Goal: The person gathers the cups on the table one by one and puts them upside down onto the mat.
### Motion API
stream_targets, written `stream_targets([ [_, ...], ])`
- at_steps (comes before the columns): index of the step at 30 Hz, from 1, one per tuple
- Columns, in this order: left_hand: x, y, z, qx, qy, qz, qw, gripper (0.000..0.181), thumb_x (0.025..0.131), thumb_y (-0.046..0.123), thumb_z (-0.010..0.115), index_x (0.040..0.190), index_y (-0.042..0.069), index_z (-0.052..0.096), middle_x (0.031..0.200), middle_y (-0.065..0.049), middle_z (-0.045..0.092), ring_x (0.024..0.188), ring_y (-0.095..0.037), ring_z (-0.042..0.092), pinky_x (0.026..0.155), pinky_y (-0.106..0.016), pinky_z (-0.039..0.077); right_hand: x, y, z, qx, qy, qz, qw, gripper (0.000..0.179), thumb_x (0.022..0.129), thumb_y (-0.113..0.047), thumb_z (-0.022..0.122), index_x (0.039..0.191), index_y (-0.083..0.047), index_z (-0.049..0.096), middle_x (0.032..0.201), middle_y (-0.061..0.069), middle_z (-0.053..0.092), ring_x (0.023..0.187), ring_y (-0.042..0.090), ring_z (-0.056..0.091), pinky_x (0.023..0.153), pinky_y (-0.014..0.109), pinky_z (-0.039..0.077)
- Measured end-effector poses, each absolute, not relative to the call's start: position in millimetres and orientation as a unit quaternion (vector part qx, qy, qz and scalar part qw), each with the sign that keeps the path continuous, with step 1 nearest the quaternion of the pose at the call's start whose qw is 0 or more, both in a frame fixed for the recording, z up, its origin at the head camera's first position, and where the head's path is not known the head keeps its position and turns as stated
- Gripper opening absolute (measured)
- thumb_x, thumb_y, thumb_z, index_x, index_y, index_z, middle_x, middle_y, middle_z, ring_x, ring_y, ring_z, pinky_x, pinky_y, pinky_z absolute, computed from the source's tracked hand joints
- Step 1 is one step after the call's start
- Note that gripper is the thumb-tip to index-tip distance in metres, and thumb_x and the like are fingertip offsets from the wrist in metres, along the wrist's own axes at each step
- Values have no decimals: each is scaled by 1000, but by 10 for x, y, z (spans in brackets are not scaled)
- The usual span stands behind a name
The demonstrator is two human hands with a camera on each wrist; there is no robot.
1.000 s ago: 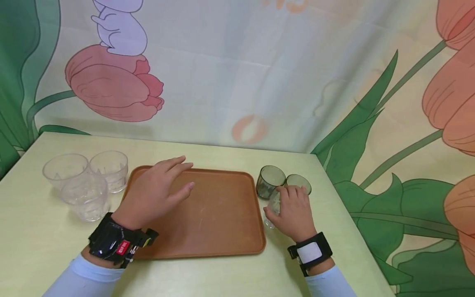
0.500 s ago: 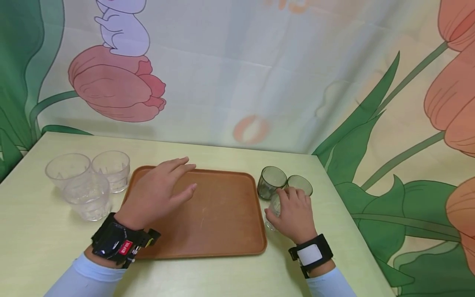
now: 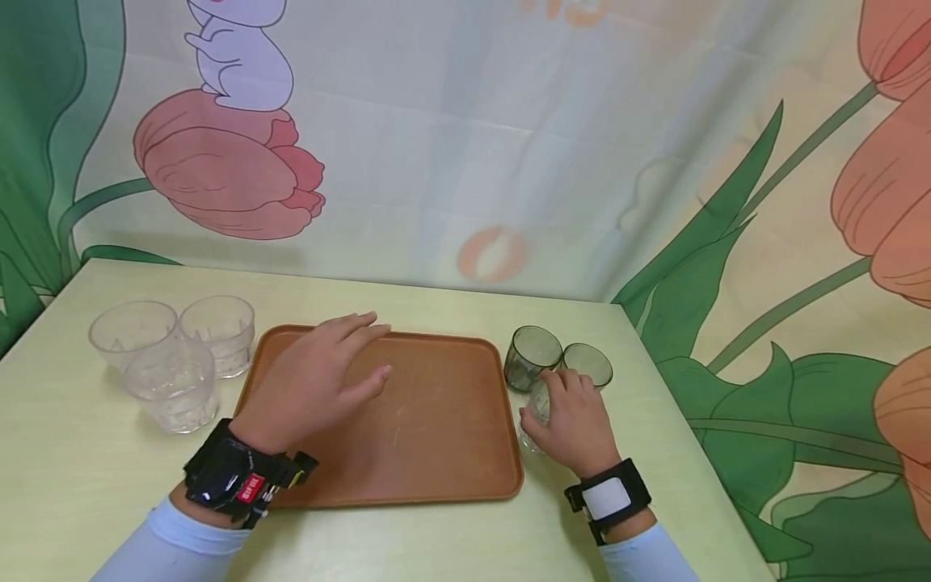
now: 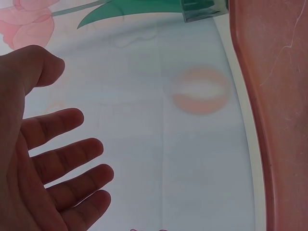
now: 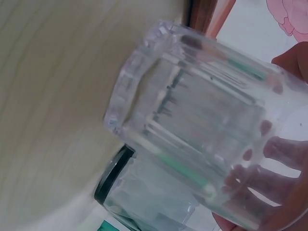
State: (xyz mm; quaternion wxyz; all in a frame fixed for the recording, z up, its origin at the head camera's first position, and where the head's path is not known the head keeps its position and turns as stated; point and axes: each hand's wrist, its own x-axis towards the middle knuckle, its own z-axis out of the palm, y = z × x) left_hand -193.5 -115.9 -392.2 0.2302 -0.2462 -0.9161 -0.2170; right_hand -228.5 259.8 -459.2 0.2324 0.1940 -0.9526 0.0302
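Right of the tray [image 3: 444, 436], an upright clear glass [image 5: 197, 115] is gripped by the right hand [image 3: 579, 424], the spread left hand [image 3: 309, 388] empty.

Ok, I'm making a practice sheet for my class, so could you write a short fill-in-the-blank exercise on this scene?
Left of the brown tray in the head view stand ____ clear glasses.
There, the right hand holds another clear glass on the tray's ____ side.
The two glasses just beyond that hand are tinted ____.
The left hand holds ____.

Missing words: three; right; green; nothing.
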Motion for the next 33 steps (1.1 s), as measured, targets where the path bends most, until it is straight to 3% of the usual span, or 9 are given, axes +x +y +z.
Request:
stream_targets([
  [25,-1936,-1161,-3927,-253,-913,-217,235,54,94,44,62,136,10,59,143,-16,56,133,-36,52,108,-54,44,-2314,2513,-4409,215,-936,60,273,47,83,-42,64,113,-5,65,104,16,61,95,38,57,81,49,50],
  [33,-1930,-1152,-3926,-254,-913,-216,235,55,94,43,63,137,10,59,144,-16,56,132,-37,53,108,-54,45,-2350,2465,-4380,219,-935,64,273,48,83,-42,63,115,-5,65,109,17,63,101,39,57,86,50,49],
])
